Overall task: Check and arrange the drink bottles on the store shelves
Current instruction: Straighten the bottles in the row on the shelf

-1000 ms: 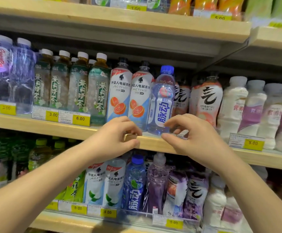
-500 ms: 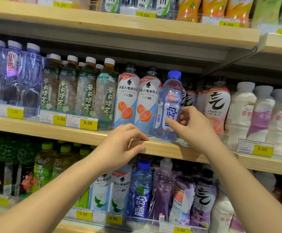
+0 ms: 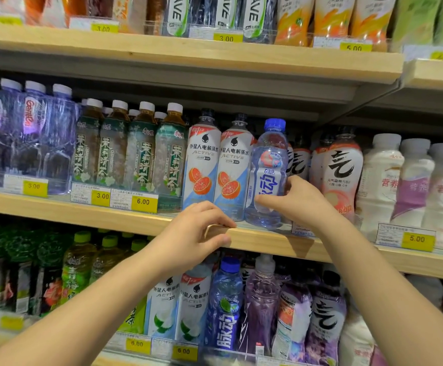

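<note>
Head view: right hand (image 3: 302,202) wraps the blue-capped bottle (image 3: 270,159) low on its upright body, cap straight above the grip; left hand (image 3: 199,233), below-left, clamps the shelf edge (image 3: 109,215) beneath it

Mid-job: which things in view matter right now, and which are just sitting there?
In play: blue-cap bottle, gripped by right hand; left hand gripping shelf edge.
Just there: tea bottles, grapefruit bottles, white bottles, price tags.
</note>
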`<state>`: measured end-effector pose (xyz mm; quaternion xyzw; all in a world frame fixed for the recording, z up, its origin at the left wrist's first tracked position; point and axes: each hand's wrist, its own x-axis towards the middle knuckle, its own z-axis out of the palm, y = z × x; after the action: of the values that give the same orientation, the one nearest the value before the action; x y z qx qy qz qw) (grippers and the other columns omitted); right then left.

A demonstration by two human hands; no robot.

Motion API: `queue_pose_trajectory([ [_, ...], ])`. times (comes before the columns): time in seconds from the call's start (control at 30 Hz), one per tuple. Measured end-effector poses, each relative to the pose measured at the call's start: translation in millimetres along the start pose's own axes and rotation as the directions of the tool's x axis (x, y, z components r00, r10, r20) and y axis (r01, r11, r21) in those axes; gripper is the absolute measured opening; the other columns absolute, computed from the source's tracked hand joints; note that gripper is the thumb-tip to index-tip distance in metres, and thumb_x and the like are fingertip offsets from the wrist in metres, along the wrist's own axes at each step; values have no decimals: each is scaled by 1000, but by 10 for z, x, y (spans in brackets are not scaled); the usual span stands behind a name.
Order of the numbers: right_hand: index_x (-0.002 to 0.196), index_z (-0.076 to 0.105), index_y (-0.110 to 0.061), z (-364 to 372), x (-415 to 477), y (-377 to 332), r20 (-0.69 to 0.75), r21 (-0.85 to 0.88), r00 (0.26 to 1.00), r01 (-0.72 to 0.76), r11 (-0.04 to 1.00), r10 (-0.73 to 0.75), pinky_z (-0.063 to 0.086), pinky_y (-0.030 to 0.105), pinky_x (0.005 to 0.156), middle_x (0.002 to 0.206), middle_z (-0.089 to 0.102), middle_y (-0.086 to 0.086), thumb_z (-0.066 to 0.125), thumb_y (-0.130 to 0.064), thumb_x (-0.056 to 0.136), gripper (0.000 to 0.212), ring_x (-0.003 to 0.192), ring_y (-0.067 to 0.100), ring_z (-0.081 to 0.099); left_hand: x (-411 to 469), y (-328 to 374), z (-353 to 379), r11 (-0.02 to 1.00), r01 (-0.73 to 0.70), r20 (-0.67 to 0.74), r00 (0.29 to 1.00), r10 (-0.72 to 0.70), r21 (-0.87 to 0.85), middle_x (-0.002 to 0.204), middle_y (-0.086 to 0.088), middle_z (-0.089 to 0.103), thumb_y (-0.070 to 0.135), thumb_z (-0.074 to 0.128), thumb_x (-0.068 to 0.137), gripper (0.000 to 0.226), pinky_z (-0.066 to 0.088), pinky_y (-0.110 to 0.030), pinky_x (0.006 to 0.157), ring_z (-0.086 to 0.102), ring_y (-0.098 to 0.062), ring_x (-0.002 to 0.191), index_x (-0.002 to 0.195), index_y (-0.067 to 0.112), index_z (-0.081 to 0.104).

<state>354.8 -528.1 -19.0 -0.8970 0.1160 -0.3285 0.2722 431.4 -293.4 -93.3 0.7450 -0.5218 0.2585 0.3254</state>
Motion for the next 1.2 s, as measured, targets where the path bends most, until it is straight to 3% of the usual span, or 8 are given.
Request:
queue_pose_trajectory([
  [0.1,97,68,-34,-3,-22,24,-17,32,999,34,999,-33,46,24,55,85,73,-16,81,-64,68,44,70,0,66,4,0,3,1000,7,4,1000,-7,-8,109,21,56,39,68,91,22,44,-31,97,53,-1,110,113,37,67],
  [0.2,97,70,-34,-28,-31,41,-3,85,999,40,996,-40,41,13,43,76,70,-18,85,-61,70,41,56,-9,62,2,-10,5,1000,9,4,1000,-9,-3,109,23,55,41,67,91,22,44,-30,97,52,0,110,113,38,67],
  [0.33,101,66,-33,-36,-27,44,15,96,999,34,995,-35,43,14,50,88,72,-17,85,-59,71,44,70,-3,65,-2,-13,7,1000,2,4,1000,-2,6,109,22,56,43,66,91,22,45,-30,96,53,-1,110,113,38,66],
  [0.53,91,69,-33,-56,-2,48,29,101,999,28,994,-31,45,19,51,77,75,-14,86,-59,70,38,66,-1,67,-3,-1,-10,1000,12,12,1000,-12,6,110,23,56,43,66,92,22,44,-25,95,53,-1,111,114,39,66],
  [0.73,109,66,-32,-34,-28,105,-27,103,995,100,990,-97,56,29,67,95,74,-17,81,-66,72,52,85,4,69,-1,13,-67,999,36,45,998,-35,-14,111,21,58,39,69,91,22,41,-12,86,56,0,107,113,38,67],
  [0.97,117,62,-30,-70,-116,142,-141,174,968,231,957,-208,52,20,71,100,72,-18,87,-56,69,60,87,-6,66,-12,64,-96,997,66,62,996,-64,-26,112,22,59,37,70,91,22,44,-15,87,58,1,106,113,38,67],
  [1.1,120,60,-33,-94,-158,122,-198,278,951,285,917,-236,54,25,80,109,71,-19,87,-52,73,57,98,-2,67,-6,129,-132,997,83,70,994,-83,-1,112,19,59,36,70,91,22,48,-25,87,60,-6,101,113,37,66],
  [1.2,123,59,-35,-152,-140,91,-202,351,952,288,891,-228,55,27,85,108,73,-19,86,-52,74,59,101,-2,68,-16,114,-186,997,71,80,994,-73,21,111,18,59,34,71,91,23,46,-20,86,59,-3,102,114,36,66],
])
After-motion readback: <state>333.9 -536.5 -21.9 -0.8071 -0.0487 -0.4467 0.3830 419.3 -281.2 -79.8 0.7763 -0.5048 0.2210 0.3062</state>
